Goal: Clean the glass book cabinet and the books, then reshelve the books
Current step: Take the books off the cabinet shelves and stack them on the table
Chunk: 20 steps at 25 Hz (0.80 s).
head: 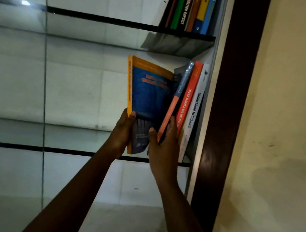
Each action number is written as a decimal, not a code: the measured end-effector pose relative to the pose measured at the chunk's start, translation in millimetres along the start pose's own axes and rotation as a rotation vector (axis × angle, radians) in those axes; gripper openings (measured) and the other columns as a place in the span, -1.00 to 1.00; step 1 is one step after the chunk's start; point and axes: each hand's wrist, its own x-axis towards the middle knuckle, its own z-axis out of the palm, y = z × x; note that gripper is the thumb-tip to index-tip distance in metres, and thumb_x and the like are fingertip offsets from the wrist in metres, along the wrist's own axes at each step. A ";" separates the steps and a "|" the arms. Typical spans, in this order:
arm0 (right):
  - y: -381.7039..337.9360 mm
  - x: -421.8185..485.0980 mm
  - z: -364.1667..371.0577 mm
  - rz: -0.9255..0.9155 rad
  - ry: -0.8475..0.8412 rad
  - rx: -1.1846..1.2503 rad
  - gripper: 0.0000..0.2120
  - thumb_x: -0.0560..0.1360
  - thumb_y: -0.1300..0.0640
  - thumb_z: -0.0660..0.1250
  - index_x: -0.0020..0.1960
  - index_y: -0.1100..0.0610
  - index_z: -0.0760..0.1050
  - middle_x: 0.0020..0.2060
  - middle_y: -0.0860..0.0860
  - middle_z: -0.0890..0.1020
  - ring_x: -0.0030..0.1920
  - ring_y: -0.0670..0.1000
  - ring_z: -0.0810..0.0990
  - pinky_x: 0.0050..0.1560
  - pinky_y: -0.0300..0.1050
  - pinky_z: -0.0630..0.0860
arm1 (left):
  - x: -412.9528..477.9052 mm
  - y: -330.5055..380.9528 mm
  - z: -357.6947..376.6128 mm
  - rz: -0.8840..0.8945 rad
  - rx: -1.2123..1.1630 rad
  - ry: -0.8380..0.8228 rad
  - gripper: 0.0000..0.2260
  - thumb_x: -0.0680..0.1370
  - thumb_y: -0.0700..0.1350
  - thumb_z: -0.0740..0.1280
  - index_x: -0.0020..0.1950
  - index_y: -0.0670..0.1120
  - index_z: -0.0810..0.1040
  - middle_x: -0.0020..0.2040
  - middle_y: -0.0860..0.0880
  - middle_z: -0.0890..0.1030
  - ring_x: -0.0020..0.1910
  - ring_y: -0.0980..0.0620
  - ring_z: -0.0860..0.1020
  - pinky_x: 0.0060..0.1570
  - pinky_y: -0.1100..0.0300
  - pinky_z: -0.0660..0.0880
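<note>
Glass shelf (pixel 23 146): left hand (pixel 123 131) grips blue book (pixel 148 99)

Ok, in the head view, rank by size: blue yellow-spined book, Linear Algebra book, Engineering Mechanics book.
Blue yellow-spined book, cover showing.
Then Linear Algebra book and Engineering Mechanics book: only spines show, too alike to rank.

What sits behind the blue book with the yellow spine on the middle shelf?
A thin orange-spined book, pinched by the right hand, then a red book and a white book. The blue book covers most of the thin one's front.
</note>
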 end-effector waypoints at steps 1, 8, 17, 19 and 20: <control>3.1 4.0 8.6 0.018 0.014 -0.020 -0.35 0.55 0.14 0.25 0.52 0.05 -0.02 0.49 0.03 0.14 0.47 0.00 0.15 0.41 -0.15 0.26 | -1.9 1.4 1.3 0.008 0.016 0.006 -0.80 0.65 -0.06 0.06 0.22 0.02 0.39 0.16 -0.04 0.56 0.11 0.07 0.57 0.15 0.13 0.49; 16.2 20.2 40.1 0.147 0.167 -0.025 -0.44 0.56 0.15 0.23 0.50 0.06 0.11 0.48 0.10 0.18 0.49 0.13 0.08 0.45 0.05 0.17 | -20.6 10.0 4.6 0.093 0.068 0.154 -0.74 0.65 -0.08 0.02 0.27 -0.11 0.35 0.15 -0.10 0.53 0.06 0.06 0.57 -0.02 0.24 0.56; 4.0 3.9 16.1 -0.286 0.276 -0.075 -0.57 0.45 0.20 0.36 0.32 0.07 0.45 0.12 0.15 0.61 0.24 0.22 0.49 0.16 0.26 0.46 | -59.7 60.2 -15.3 0.198 0.236 0.192 -0.76 0.56 0.00 0.09 0.20 0.04 0.40 0.11 0.00 0.57 0.05 0.09 0.59 -0.05 0.15 0.59; -5.0 -3.6 12.4 -0.395 0.298 -0.114 -0.56 0.42 0.17 0.34 0.30 0.07 0.46 0.00 0.15 0.65 0.17 0.12 0.52 0.08 0.31 0.49 | -73.3 74.6 -17.8 0.203 0.289 0.206 -0.77 0.56 0.01 0.09 0.17 0.06 0.40 0.08 0.02 0.57 0.02 0.11 0.60 -0.08 0.17 0.59; -10.8 -8.9 9.4 -0.432 0.303 -0.136 -0.55 0.39 0.19 0.36 0.28 0.09 0.48 -0.05 0.16 0.66 0.14 0.08 0.47 0.05 0.28 0.51 | -81.9 81.9 -20.3 0.195 0.312 0.209 -0.76 0.54 0.02 0.09 0.17 0.07 0.40 0.08 0.01 0.57 0.02 0.09 0.60 -0.08 0.15 0.60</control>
